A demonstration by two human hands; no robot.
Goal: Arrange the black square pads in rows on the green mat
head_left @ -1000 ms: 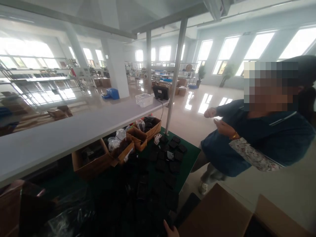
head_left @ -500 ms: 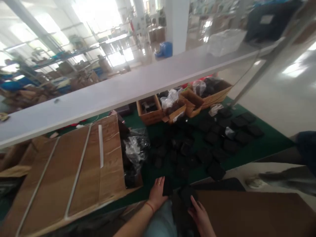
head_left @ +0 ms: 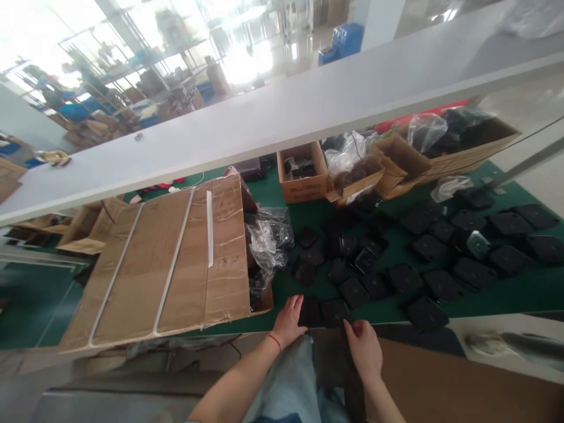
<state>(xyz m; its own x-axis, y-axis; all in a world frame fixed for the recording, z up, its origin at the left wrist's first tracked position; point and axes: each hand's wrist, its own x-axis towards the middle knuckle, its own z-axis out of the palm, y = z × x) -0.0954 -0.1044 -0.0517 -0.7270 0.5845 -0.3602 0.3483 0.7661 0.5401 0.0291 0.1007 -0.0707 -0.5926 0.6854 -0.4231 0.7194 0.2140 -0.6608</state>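
With the clock centred between the hands and twelve pointing straight away from the person, the left block point(head_left: 309, 311) sits at ten and the right block point(head_left: 333, 311) at one, flat on the green table point(head_left: 515, 296) near its edge; they lie side by side, but whether they touch is too dark to tell. The left hand point(head_left: 288, 323), with a red cord point(head_left: 275, 341) at the wrist, is parted between thumb and fingers at the left block's nine-o'clock side; whether it grips or only rests there, I cannot tell. The right hand point(head_left: 365, 346) has its fingers curled, the tips at the right block's four-o'clock corner; any pinch is hidden. Both blocks look like stiff, smooth plastic casings, so they should be light, rigid and slightly slippery, hardly fragile but easy to scuff. The best hold would be thumb and fingers on opposite side walls, keeping pressure off the flat top. Loose blocks point(head_left: 405, 279) spread from twelve round to three, with a pale, shiny piece point(head_left: 478, 245) among them at two. Crumpled plastic point(head_left: 268, 235) lies at eleven, by the mouth of a big carton point(head_left: 176, 264) at ten; a small box point(head_left: 304, 188) stands near twelve below the shelf point(head_left: 273, 117), and a brown panel point(head_left: 440, 382) at four.
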